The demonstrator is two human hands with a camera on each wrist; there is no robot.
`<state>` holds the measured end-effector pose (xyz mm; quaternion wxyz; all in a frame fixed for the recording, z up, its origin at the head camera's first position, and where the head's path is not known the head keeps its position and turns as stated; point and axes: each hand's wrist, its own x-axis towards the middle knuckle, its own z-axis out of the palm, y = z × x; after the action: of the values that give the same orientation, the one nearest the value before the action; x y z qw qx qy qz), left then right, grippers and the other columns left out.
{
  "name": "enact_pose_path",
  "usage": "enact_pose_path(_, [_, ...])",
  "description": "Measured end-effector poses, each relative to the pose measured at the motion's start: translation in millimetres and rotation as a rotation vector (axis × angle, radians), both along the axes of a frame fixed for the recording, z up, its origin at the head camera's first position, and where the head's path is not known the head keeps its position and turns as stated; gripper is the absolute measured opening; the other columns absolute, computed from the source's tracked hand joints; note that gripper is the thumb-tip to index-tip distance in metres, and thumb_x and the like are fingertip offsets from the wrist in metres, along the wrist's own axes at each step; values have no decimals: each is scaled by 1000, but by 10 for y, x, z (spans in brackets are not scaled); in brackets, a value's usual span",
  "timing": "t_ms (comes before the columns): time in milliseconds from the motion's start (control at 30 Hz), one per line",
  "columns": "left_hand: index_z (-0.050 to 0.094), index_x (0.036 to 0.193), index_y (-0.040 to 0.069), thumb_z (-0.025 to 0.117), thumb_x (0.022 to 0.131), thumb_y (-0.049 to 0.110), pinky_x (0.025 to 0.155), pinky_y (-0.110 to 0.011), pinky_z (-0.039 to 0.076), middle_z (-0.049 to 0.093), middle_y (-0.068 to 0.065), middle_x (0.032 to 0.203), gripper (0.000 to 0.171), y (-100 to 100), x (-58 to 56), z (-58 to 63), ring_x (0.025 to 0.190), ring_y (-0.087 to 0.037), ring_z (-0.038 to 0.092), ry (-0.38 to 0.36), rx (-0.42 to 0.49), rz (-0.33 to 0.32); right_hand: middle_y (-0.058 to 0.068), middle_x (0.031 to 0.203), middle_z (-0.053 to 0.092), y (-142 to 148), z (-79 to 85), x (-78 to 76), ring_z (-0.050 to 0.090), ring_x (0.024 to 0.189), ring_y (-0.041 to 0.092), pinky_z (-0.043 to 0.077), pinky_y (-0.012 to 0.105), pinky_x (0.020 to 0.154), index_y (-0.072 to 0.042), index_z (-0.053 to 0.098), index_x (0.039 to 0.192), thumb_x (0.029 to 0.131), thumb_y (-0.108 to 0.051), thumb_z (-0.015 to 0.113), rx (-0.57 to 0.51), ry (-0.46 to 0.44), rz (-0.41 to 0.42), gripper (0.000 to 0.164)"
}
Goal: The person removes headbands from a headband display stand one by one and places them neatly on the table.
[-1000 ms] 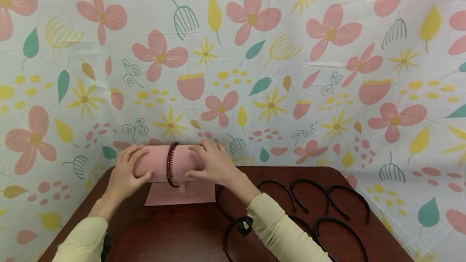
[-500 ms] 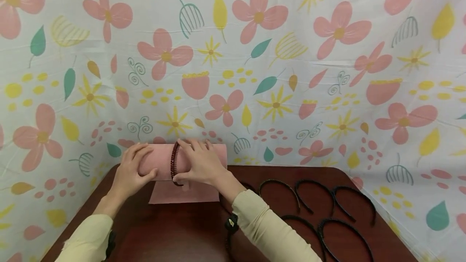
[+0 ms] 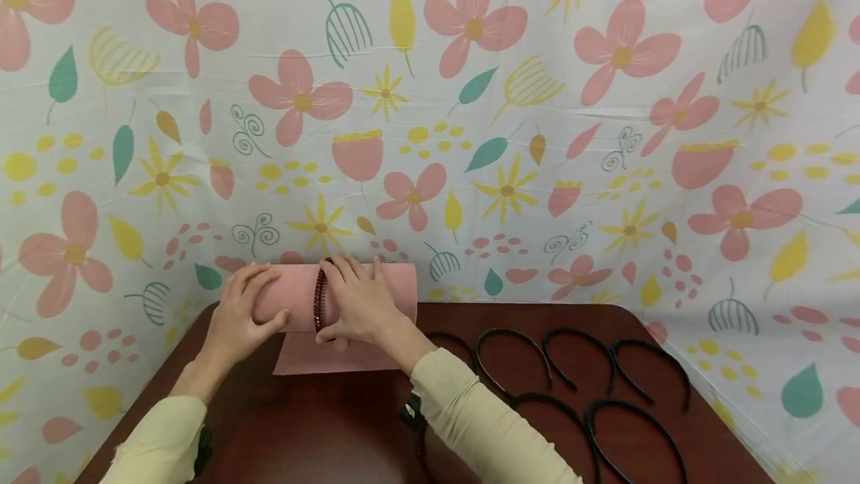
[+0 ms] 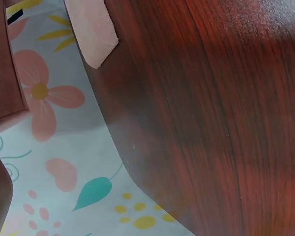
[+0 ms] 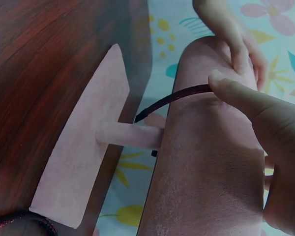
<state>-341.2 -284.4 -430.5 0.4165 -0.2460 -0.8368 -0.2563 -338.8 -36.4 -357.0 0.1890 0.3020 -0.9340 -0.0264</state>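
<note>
A pink padded roll [image 3: 289, 297] lies level on a short post above its flat pink base [image 5: 81, 152], forming a headband display stand. Around the roll sits a dark reddish headband [image 3: 319, 308] with a toothed edge. My left hand [image 3: 235, 320] grips the roll's left end, thumb in front and fingers over the top. My right hand [image 3: 363, 305] holds the headband at its right side, fingers over the roll's top and thumb at the front. In the right wrist view that thumb presses the headband [image 5: 174, 96], whose end juts out beside the post.
Several dark headbands lie at the right of the brown table [image 3: 302, 432], among them a golden-edged headband [image 3: 512, 331] and a black headband [image 3: 634, 403]. A flower-patterned curtain [image 3: 410, 118] hangs close behind the table.
My right hand has moved left from the roll's right end to the headband and now holds it, uncovering that end. My left hand stays on the roll's left end.
</note>
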Motion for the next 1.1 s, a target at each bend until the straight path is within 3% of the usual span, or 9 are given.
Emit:
enact_pose_path(433, [57,136,14,82,73,23,88,-63,44,47,-15,142,68,4,23,-9,133,-40,38,-22,7,11,0,161,33,32,-30,-68,30,150,22,26,63,117,-19,29,150,67,-73,76,11,18,32,110])
enact_pose_path(800, [57,135,14,82,72,21,87,-62,44,47,-14,143,68,7,14,8,134,-39,37,-18,2,20,-4,150,46,390,14,-246,40,143,15,23,58,120,-19,34,148,65,-70,78,-86,-28,137,106])
enact_pose_path(1100, [57,136,14,82,73,22,86,-62,46,46,-13,144,68,10,18,15,135,-38,37,-19,-4,26,-5,146,48,622,70,-243,46,137,15,29,59,117,-17,37,147,67,-68,77,-110,-45,190,103])
